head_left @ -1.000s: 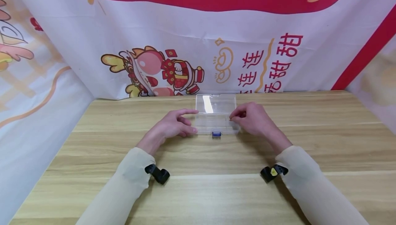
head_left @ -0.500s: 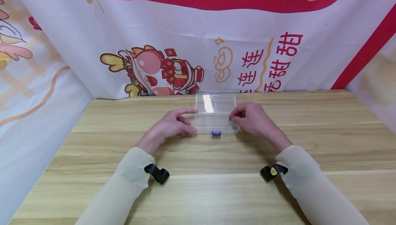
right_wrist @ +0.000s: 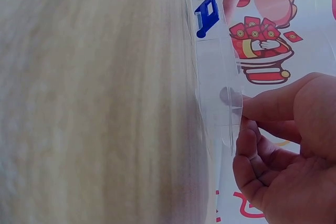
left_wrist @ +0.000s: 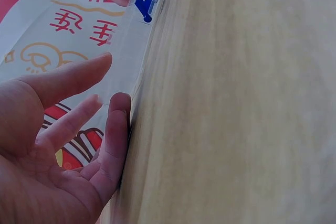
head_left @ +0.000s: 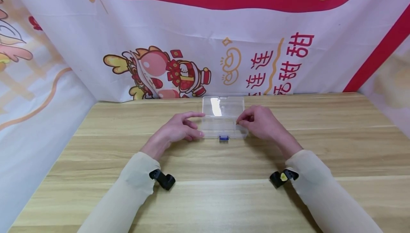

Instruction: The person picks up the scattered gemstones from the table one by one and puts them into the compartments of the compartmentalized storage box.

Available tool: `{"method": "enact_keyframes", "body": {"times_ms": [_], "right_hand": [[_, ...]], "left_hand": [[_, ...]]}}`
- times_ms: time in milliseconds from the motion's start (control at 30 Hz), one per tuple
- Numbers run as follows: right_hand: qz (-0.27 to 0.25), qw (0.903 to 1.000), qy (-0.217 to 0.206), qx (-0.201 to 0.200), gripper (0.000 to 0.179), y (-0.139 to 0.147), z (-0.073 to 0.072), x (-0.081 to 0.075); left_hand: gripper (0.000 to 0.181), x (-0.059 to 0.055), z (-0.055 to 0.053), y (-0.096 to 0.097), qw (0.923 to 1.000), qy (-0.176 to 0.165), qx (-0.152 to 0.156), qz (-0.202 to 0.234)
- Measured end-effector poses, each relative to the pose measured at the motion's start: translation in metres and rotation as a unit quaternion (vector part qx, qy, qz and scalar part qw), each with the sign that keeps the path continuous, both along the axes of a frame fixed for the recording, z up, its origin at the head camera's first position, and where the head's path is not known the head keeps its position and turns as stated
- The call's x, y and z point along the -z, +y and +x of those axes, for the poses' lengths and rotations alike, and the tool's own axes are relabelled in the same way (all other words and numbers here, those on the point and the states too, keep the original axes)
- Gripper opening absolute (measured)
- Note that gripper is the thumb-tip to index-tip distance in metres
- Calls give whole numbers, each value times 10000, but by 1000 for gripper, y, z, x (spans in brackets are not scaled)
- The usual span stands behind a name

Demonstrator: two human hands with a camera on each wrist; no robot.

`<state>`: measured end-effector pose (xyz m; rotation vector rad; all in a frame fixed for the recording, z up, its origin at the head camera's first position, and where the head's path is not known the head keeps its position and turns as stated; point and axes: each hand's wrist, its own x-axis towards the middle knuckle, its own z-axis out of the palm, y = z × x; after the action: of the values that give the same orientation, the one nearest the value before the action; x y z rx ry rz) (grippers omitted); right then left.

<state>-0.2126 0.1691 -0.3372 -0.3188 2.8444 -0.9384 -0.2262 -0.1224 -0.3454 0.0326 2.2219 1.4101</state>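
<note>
A clear plastic box (head_left: 213,123) stands on the table, its transparent lid (head_left: 229,106) raised at the back. A blue latch (head_left: 224,138) sits at its front edge. My left hand (head_left: 175,129) rests against the box's left end, thumb at the front corner, forefinger stretched toward the hinge side. In the left wrist view its fingers are spread. At the right end, my right hand (head_left: 261,122) brings thumb and forefinger together just over the compartments, the other fingers curled. A tiny brownish piece shows at those fingertips; I cannot tell its kind.
The wood-grain table (head_left: 205,204) stretches in front and to both sides. Behind the box hangs a white cloth (head_left: 179,26) with red lettering and cartoon prints. Black wrist mounts (head_left: 164,180) are strapped over both light sleeves (head_left: 121,190).
Both hands and the box stay nearly in place. The right fingertips have shifted very slightly left over the box.
</note>
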Motion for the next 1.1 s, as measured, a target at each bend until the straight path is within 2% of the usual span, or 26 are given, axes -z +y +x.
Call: {"method": "enact_keyframes", "body": {"times_ms": [733,1100], "right_hand": [[21,10000,-1,-43,18,1,-1,1],[-154,9998,-80,21,18,5,-1,1]], "left_hand": [[62,2,-1,1,10000,17,-1,-66],[62,3,-2,0,10000,26,-18,-64]]}}
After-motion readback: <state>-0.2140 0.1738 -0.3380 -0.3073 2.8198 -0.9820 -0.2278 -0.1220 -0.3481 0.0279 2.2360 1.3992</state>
